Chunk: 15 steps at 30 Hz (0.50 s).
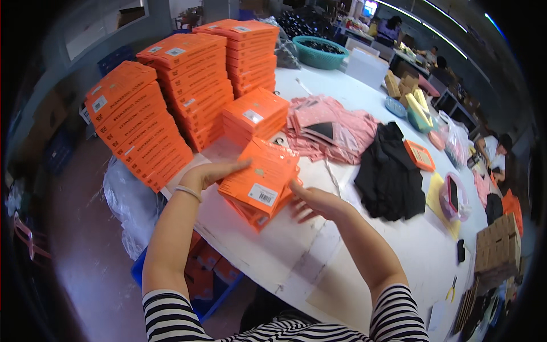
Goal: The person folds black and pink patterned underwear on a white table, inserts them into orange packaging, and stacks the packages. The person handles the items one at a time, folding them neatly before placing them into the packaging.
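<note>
Orange packets (262, 171) are piled askew on the counter (282, 251), near its edge. Fingers of the left hand (214, 172) are laid against them, whether clamped cannot be told; those of the right hand (320, 202) are spread apart. Slippage could be caused by misaligned edges.

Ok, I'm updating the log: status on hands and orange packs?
Left hand at orange packs' left edge; right hand open, right edge. Packs stacked askew. Short orange stack close behind.
</note>
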Available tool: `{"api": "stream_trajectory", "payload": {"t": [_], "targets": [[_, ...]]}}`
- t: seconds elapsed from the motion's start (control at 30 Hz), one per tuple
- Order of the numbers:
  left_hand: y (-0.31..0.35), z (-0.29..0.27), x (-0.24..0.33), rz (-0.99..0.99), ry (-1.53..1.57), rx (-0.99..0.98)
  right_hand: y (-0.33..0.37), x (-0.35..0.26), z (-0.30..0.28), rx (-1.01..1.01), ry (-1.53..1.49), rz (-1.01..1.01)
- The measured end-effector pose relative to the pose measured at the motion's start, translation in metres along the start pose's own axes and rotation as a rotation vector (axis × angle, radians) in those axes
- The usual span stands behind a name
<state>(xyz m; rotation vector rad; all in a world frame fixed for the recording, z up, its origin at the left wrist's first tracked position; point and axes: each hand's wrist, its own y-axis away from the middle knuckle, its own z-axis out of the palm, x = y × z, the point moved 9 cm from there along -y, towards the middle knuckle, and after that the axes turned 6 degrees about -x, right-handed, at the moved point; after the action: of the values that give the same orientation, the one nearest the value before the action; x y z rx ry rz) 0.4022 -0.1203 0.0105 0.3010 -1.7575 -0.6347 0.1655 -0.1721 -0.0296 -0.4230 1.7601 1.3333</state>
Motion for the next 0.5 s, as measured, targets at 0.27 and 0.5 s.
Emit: {"api": "stream_trajectory", "payload": {"t": [0.27,0.5], "targets": [[0.032,0.058,0.001,0.199,0.350,0.022,0.019,-0.023,0.014,0.072,-0.203,-0.181],[0.064,0.120,0.014,0.747,-0.096,0.210,0.092,-0.046,0.034,0.103,0.009,-0.892]]}}
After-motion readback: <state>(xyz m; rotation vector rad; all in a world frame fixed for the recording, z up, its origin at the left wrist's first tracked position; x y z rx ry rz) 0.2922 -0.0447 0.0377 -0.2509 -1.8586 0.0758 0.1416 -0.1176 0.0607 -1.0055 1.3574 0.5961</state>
